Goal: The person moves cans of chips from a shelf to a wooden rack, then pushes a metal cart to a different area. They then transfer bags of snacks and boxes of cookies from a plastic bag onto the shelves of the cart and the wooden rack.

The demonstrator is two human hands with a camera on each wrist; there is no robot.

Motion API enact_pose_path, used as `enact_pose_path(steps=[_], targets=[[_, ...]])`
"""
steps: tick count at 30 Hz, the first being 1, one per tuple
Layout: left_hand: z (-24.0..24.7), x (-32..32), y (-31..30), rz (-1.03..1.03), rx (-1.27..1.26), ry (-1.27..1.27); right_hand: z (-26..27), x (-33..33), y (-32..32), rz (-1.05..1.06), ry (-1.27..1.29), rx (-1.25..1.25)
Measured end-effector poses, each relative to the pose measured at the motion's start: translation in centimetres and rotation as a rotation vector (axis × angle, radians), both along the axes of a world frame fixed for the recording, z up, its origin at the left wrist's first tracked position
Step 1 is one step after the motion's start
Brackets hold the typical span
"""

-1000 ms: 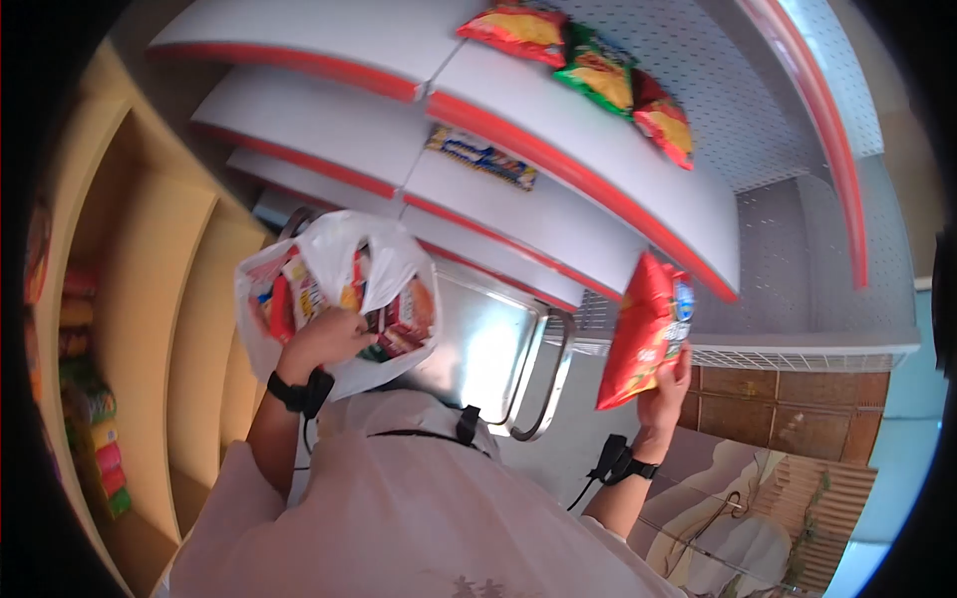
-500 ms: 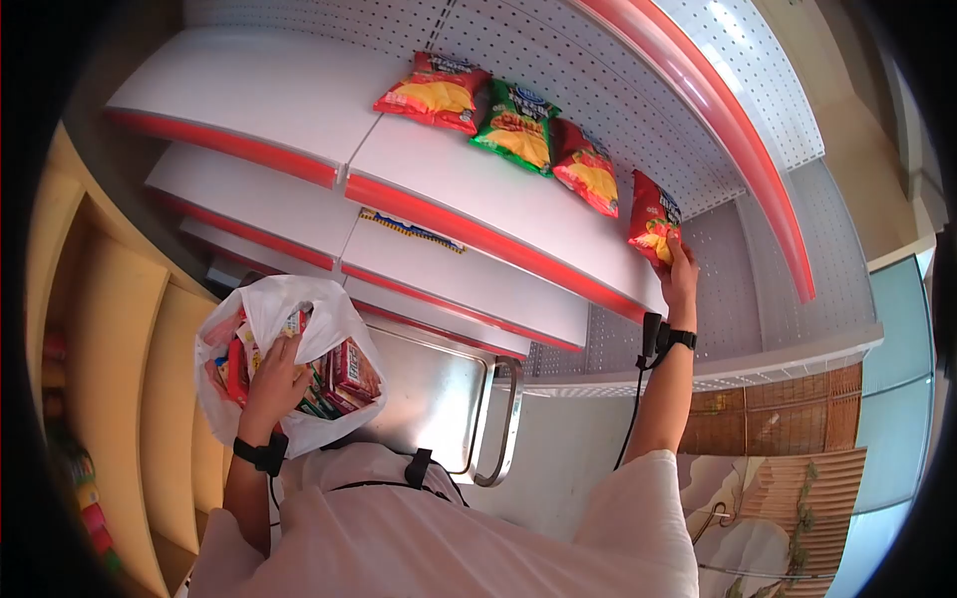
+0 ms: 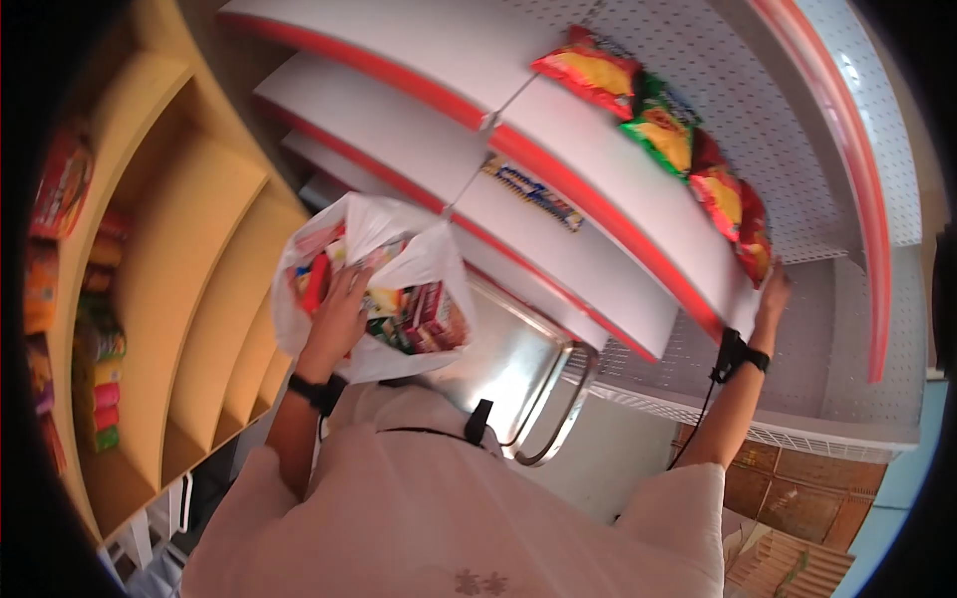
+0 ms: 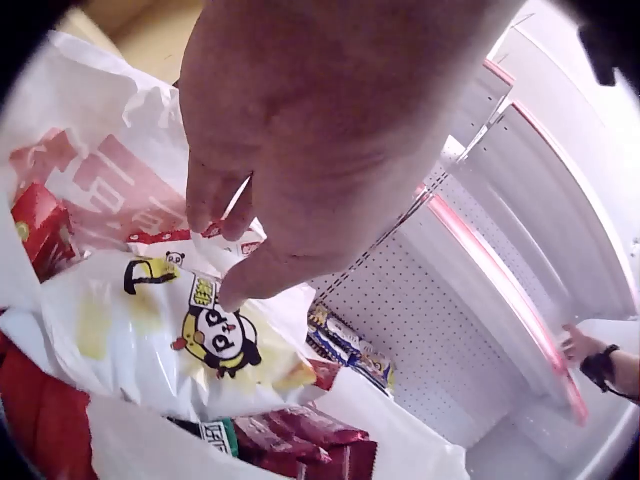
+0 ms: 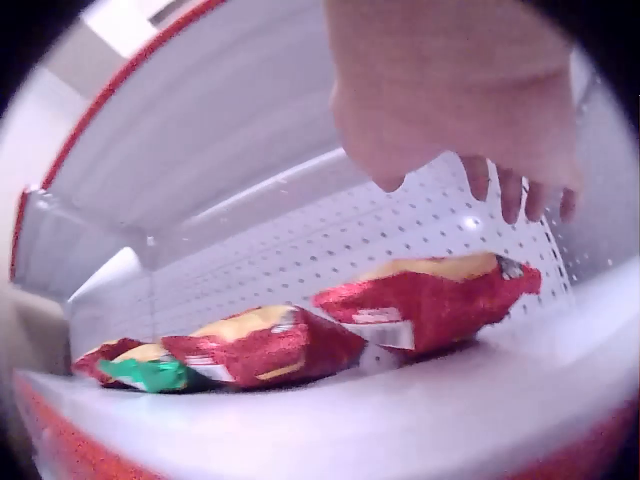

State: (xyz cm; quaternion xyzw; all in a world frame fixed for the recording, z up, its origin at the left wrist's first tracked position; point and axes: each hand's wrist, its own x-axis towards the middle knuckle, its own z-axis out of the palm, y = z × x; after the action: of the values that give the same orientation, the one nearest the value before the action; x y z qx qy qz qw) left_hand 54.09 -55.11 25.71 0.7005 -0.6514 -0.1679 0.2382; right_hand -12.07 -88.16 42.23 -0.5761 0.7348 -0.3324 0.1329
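Note:
My right hand [image 3: 774, 291] is beside the outermost red chip bag [image 3: 755, 239] on the upper shelf. In the right wrist view its fingers hang loose above that red chip bag [image 5: 435, 305], with a gap between. My left hand [image 3: 342, 314] lies at the mouth of a white plastic bag [image 3: 374, 364] full of snack packs. Seen from the left wrist, its thumb touches a white snack packet with a panda on it [image 4: 160, 340]. A green chip bag [image 3: 663, 130] and two other red ones stand in the same row.
Red-edged white shelves [image 3: 613, 164] rise ahead, with a blue-and-yellow packet [image 3: 535, 194] on a lower one. A metal cart handle [image 3: 558, 409] is near my waist. Wooden shelves [image 3: 214, 229] with colourful packs stand at left; a wire-edged rack [image 3: 738, 424] is at right.
My right hand carried a red chip bag onto the upper shelf, at the row's right end, and let go of it. My left hand stays over the plastic bag, its fingers now straighter.

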Motion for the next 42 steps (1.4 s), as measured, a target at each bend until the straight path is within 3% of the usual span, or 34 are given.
enact_pose_path(steps=[2, 4, 6, 10, 12, 14, 16, 18, 20, 22, 24, 25, 32, 35, 37, 39, 40, 42], targets=[[-0.6, 1.1, -1.0, 0.001, -0.041, -0.044, 1.1, 6.0, 5.5, -0.086, 0.071, -0.448], [-0.8, 1.8, -2.2, 0.028, -0.044, -0.196, 2.1, 13.2, 12.2, -0.103, 0.014, -0.565], [-1.7, 2.8, -3.6, 0.045, -0.055, -0.264, 1.0, 19.2, 18.0, 0.058, -0.07, -0.625], [-1.2, 3.7, -6.6, 0.075, -0.127, -0.245, -4.6, 27.2, 26.9, 0.343, -0.01, -0.301], [0.1, 3.5, -8.2, 0.064, -0.131, -0.293, -8.4, 29.5, 30.1, 0.393, -0.102, -0.134], [0.9, 3.1, -10.0, -0.014, -0.314, 0.047, -9.8, 31.3, 32.4, 0.46, -0.118, -0.058], [1.5, 2.4, -10.9, -0.047, -0.367, 0.105, -9.7, 32.2, 33.7, 0.452, -0.122, -0.015], [2.0, 1.4, -11.5, -0.117, -0.435, 0.315, -9.6, 32.6, 34.2, 0.441, -0.125, 0.027], [2.5, 0.1, -10.4, -0.169, -0.43, 0.307, -9.6, 32.6, 34.3, 0.388, -0.072, 0.019], [3.6, -1.8, -7.5, -0.333, -0.157, 0.329, -9.4, 33.1, 34.5, 0.401, -0.053, 0.012], [4.1, -3.0, -4.8, -0.417, -0.23, 0.307, -9.3, 34.0, 34.6, 0.458, -0.067, 0.063], [5.2, -3.0, -3.5, -0.455, -0.141, 0.306, -9.2, 34.7, 34.7, 0.485, -0.055, 0.091], [3.4, -1.4, 0.8, -0.29, -0.191, 0.357, -11.6, 41.7, 33.9, 0.866, -0.324, 0.2], [3.5, -0.5, 2.3, -0.336, -0.287, 0.349, -14.6, 45.0, 31.1, 0.973, -0.351, 0.259], [2.7, -0.1, 3.4, -0.323, -0.288, 0.343, -18.3, 46.9, 28.2, 1.073, -0.135, 0.064], [1.6, 0.5, 4.4, -0.307, -0.265, 0.337, -20.7, 48.4, 25.1, 0.971, -0.066, 0.404], [1.2, 0.9, 4.8, -0.291, -0.269, 0.336, -23.0, 48.8, 23.3, 0.987, -0.062, 0.405], [0.5, 1.9, 5.9, -0.29, -0.013, 0.332, -28.3, 49.1, 19.9, 1.097, 0.164, 0.213]])
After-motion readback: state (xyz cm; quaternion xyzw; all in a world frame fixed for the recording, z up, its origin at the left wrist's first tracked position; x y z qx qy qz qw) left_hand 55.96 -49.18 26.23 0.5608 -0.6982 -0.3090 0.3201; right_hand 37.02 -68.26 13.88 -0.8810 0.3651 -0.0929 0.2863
